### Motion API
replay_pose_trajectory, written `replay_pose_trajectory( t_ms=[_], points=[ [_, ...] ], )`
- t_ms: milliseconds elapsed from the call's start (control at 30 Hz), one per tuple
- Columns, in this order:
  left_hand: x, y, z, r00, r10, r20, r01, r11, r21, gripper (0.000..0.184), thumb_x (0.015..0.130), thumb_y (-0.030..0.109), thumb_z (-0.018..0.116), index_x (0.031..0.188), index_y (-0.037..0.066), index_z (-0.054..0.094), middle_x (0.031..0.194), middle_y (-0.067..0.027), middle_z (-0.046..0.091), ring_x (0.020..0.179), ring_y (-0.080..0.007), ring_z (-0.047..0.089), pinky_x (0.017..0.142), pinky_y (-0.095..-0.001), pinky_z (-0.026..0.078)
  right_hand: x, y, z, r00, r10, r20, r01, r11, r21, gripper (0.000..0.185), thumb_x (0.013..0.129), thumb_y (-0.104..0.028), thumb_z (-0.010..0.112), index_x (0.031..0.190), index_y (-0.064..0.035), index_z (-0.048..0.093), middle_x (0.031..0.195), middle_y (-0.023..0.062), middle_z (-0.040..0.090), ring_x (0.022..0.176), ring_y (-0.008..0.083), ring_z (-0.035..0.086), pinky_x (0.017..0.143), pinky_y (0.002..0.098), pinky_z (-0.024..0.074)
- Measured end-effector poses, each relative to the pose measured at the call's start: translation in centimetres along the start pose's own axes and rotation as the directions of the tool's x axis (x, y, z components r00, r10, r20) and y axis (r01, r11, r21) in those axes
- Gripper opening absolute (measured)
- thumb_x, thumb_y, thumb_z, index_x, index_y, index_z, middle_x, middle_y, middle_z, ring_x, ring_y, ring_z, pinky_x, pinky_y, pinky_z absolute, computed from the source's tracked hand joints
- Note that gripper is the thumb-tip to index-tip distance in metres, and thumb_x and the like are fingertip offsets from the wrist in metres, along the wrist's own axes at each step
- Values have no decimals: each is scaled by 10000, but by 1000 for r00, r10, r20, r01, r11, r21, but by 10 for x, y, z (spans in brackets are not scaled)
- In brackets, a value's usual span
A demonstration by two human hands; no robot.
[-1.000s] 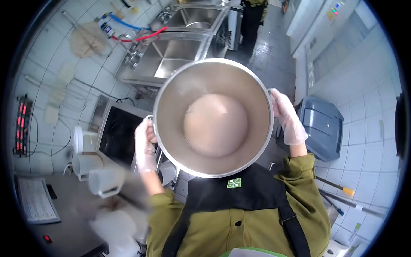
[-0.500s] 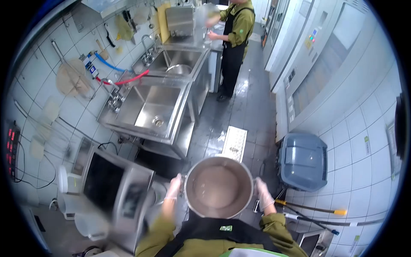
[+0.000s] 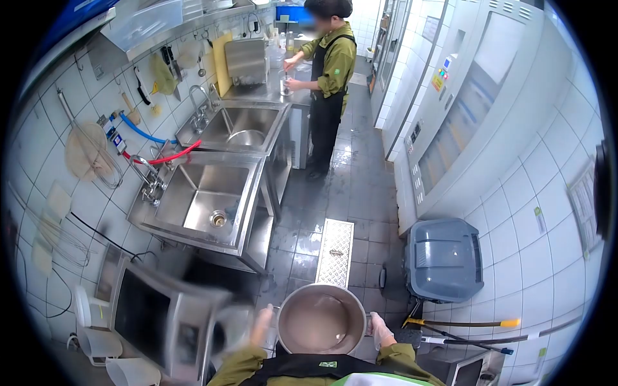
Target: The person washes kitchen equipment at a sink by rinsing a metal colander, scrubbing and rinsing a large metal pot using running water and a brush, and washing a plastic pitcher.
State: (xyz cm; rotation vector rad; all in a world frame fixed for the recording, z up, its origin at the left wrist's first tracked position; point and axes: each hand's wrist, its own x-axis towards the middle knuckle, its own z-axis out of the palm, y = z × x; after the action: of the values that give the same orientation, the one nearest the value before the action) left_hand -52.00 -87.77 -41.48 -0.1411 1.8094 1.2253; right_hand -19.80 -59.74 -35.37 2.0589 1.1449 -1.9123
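Observation:
A large round metal stockpot [image 3: 356, 321] is held in front of my body, above the tiled floor, and I look down into its greyish-brown inside; whether there is liquid in it I cannot tell. My left hand [image 3: 262, 323] is closed at the handle on its left side. On the opposite side my right hand [image 3: 381, 330], in a clear plastic glove, grips the other handle. The floor grate [image 3: 336, 248] lies just beyond the pot's far rim.
Ahead on the left stand a near steel sink [image 3: 209, 199] and a far sink [image 3: 251, 122]. A co-worker [image 3: 331, 71] stands at the far counter, hands at a small container. To the right are a grey lidded bin [image 3: 444, 260] and long-handled tools [image 3: 463, 323].
The pot and both hands now sit lower in view, while the sinks, grate and bin have shifted down and left. More of the co-worker and the far aisle shows.

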Motion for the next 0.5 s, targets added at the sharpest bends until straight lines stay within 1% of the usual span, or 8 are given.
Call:
replay_pose_trajectory(
  t_ms=[67,167,233,267,300,333,400,500],
  points=[
    [-5,8,3,999,-3,50,0,999,54,484,928,438,331,549,150,421,515,20,360,475,-151,335,497,-325,304,0,-1,0,1000,-4,-7,4,999,-54,499,874,-423,363,616,-25,519,535,90,474,487,219,444,519,378,395],
    [14,12,-3,987,-127,100,126,992,10,482,926,440,343,582,127,470,537,3,410,500,-155,382,531,-332,340,-30,-20,11,997,-37,-60,34,998,-51,515,886,-426,361,581,-34,497,529,75,469,462,214,429,481,370,366],
    [29,-1,-11,999,-12,39,10,998,64,479,925,441,350,618,110,511,574,-14,464,537,-162,428,569,-337,368,-31,-23,21,997,-19,-79,22,999,32,520,891,-441,364,582,-45,496,527,64,461,467,203,427,475,359,348],
    [25,3,-13,1000,-5,16,4,997,76,465,920,447,358,657,101,521,599,-19,478,545,-161,446,560,-336,379,-28,-24,24,996,-10,-88,17,997,73,522,894,-449,365,582,-51,496,527,58,458,469,197,426,471,354,339],
    [21,7,-14,1000,3,-7,-2,996,89,454,916,453,366,695,92,531,623,-24,492,553,-159,463,551,-336,390,-22,-21,27,997,-38,-74,43,997,66,524,895,-457,366,584,-55,496,526,53,451,469,191,421,472,348,334],
    [-1,29,-14,999,-41,-26,43,996,82,439,907,465,380,753,83,530,653,-26,493,550,-152,475,515,-333,396,-14,-16,30,996,-67,-60,71,996,57,526,896,-465,368,586,-60,496,526,48,445,470,186,415,473,343,329],
    [-17,57,-15,987,-152,-56,156,986,66,479,920,458,353,734,85,588,696,-48,568,637,-175,509,639,-334,410,-6,-9,34,993,-111,-32,112,992,50,529,896,-477,371,588,-66,496,524,38,433,470,177,403,469,338,318],
    [-75,102,-10,994,-95,-59,93,995,-30,468,919,458,353,792,77,593,729,-57,575,652,-176,517,655,-335,413,0,-2,42,991,-130,-9,130,990,61,537,895,-490,371,586,-69,495,520,28,417,468,169,383,457,341,301]
  ],
)
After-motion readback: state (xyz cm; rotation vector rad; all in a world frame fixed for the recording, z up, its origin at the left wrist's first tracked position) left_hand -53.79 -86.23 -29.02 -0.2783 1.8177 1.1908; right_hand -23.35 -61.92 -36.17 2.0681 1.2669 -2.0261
